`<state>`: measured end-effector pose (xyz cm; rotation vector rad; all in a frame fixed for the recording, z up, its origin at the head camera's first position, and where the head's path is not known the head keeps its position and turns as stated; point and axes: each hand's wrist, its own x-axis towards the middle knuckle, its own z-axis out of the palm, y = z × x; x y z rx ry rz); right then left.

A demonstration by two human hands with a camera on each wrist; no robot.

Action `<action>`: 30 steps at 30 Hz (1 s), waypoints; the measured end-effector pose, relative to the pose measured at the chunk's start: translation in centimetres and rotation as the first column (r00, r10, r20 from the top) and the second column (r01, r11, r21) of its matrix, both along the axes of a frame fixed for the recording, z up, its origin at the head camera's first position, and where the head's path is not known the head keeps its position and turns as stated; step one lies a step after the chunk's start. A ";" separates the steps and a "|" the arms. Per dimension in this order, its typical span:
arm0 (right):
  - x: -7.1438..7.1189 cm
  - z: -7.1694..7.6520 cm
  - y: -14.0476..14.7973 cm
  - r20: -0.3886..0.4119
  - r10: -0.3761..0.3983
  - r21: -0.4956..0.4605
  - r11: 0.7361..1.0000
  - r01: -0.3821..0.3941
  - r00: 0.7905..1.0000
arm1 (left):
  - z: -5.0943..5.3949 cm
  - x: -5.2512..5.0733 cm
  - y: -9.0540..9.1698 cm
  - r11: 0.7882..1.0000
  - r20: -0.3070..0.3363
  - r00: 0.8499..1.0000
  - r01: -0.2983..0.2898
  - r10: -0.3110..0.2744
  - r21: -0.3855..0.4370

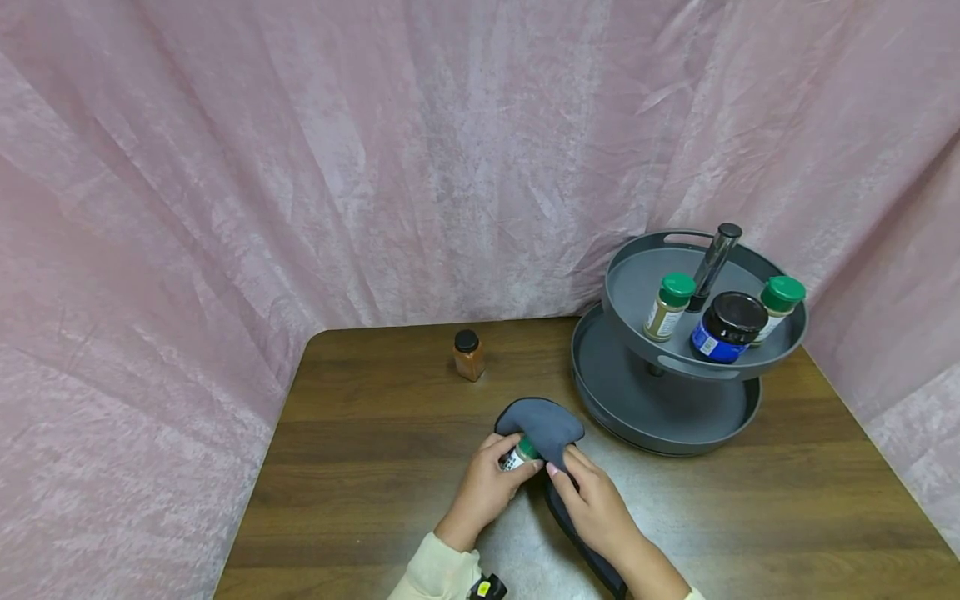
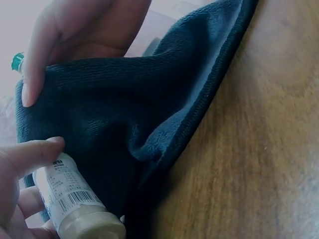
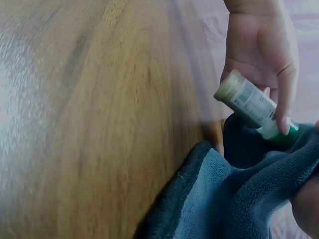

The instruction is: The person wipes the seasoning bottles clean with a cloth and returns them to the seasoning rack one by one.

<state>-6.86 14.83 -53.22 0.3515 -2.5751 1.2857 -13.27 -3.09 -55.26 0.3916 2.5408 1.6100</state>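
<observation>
My left hand [image 1: 487, 483] grips a small spice jar [image 3: 254, 106] with a green cap and a white barcoded label. In the right wrist view the jar lies tilted, its cap end against a blue-grey cloth [image 1: 542, 427]. My right hand [image 1: 592, 504] pinches the cloth between thumb and fingers beside the jar. One end of the cloth drapes over past the cap, and the rest hangs down along my right forearm toward the table's front edge. The cloth hides part of my right fingers.
A two-tier grey turntable [image 1: 667, 417] stands at the right. Its upper tier holds two green-capped jars [image 1: 667, 308] [image 1: 780, 302] and a dark-lidded jar [image 1: 726, 329] with a blue label, around a post. An orange-brown spice bottle [image 1: 469, 358] with a black cap stands near the wooden table's back edge.
</observation>
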 end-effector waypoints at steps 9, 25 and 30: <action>-0.2 0.3 0.2 0.066 -0.024 -0.075 0.997 0.029 0.998 | 1.0 0.6 -0.1 0.999 -0.014 0.999 0.029 -0.029 -0.015; -0.2 0.7 -0.6 0.064 -0.014 -0.051 0.999 0.018 0.998 | 1.4 1.4 0.6 0.994 -0.058 0.998 -0.015 0.009 -0.104; 0.3 0.3 -0.6 0.045 -0.005 -0.081 0.997 0.008 0.999 | 1.2 1.4 0.6 0.996 -0.018 0.998 -0.064 0.063 -0.061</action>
